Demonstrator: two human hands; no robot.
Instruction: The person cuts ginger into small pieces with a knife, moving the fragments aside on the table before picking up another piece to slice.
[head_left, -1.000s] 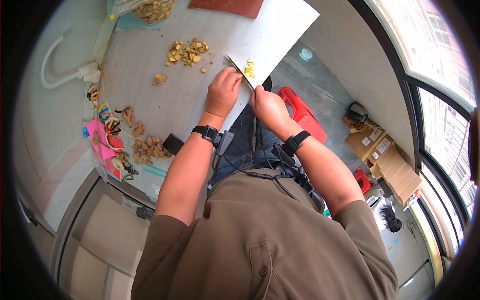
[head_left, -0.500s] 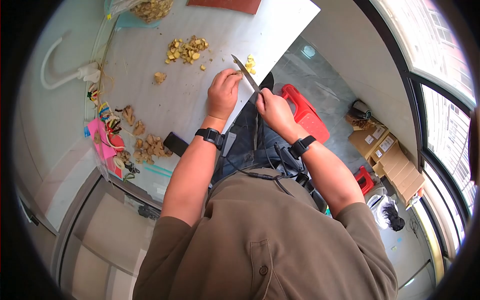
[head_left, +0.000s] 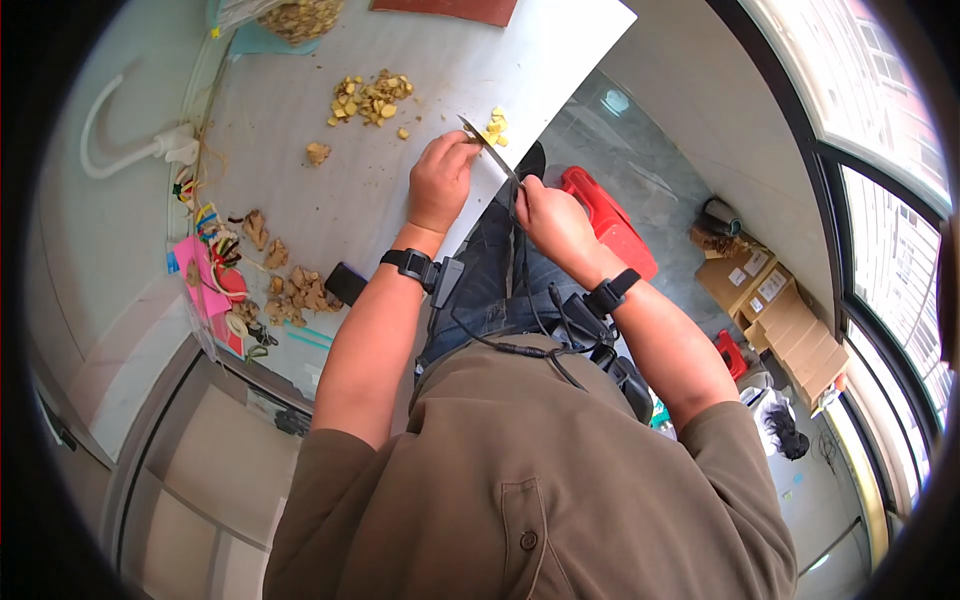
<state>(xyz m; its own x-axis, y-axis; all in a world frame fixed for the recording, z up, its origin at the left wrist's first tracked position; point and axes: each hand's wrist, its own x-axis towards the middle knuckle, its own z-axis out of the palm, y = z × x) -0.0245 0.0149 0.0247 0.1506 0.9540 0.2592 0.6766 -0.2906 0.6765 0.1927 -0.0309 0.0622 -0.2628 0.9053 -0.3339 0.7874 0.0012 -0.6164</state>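
Gripping a slim metal knife in my right hand, I pinch a mostly hidden brown ginger piece in my left hand's fingers, left of pale-yellow slices; poor hold could let the blade nick me.

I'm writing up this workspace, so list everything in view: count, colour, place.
Table: one, whitish, ahead
Knife: one, grey, right hand
Fresh slices: several, yellow, beside blade
Slice pile: one, yellow-brown, table
Lone root: one, tan, table
Whole roots: several, tan, table's left
Filled bag: one, clear, far left
Board: one, red-brown, far side
Phone: one, dark, by left forearm
Stool: one, red, floor
Cartons: several, brown, right
Pink sheet: one, left
Left hand: one, near blade
Right hand: one, gripping knife
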